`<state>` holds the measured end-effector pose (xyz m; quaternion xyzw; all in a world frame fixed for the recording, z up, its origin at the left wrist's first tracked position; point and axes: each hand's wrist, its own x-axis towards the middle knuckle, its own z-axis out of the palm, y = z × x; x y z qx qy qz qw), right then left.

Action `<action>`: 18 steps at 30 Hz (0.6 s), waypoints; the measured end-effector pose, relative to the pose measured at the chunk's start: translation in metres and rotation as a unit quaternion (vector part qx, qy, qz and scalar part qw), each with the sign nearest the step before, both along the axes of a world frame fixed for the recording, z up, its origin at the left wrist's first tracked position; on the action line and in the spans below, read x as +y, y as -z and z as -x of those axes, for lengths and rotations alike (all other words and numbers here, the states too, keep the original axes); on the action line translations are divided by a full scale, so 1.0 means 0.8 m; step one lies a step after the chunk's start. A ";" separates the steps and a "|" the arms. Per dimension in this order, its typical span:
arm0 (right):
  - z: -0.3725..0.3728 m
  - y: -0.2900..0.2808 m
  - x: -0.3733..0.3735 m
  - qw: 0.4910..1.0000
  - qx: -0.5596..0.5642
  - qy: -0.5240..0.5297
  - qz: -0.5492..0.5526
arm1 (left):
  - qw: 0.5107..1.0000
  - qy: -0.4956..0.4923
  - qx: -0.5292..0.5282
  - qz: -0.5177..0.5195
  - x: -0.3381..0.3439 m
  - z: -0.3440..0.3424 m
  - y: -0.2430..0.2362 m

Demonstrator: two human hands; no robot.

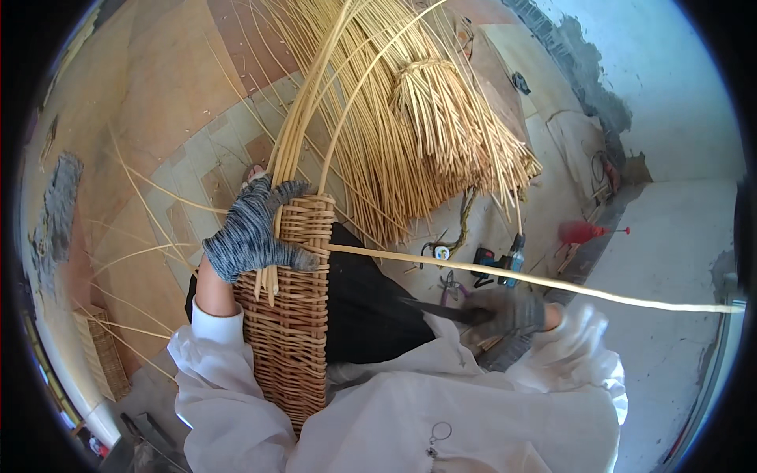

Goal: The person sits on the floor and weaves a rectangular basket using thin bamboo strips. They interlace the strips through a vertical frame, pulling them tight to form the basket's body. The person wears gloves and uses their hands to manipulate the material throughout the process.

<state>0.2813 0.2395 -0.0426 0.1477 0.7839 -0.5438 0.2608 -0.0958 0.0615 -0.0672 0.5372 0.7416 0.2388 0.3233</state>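
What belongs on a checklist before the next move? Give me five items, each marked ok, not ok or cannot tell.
1. Left hand gripping the upper part of the woven piece: ok.
2. Gloves on both hands: ok; the left hand and the right hand wear grey knit gloves.
3. Dark blade-like tool apart from the left hand: ok; the right hand holds it well to the right.
4. Edge of that tool sound: cannot tell; it is too blurred.
5. Long rod fully woven in: not ok; it sticks out far to the right of the woven piece.
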 end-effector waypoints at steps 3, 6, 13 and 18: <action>0.045 0.000 -0.055 0.986 0.094 0.114 0.075 | 0.997 0.037 0.061 0.016 0.012 -0.013 -0.013; 0.061 -0.008 -0.071 0.971 0.111 0.189 0.100 | 0.996 0.040 0.074 0.023 0.011 -0.014 -0.014; 0.061 0.003 -0.075 0.969 0.154 0.177 0.076 | 0.996 0.048 0.075 0.015 0.012 -0.015 -0.007; 0.062 0.004 -0.077 0.966 0.186 0.169 0.065 | 0.995 0.051 0.078 0.017 0.016 -0.015 -0.006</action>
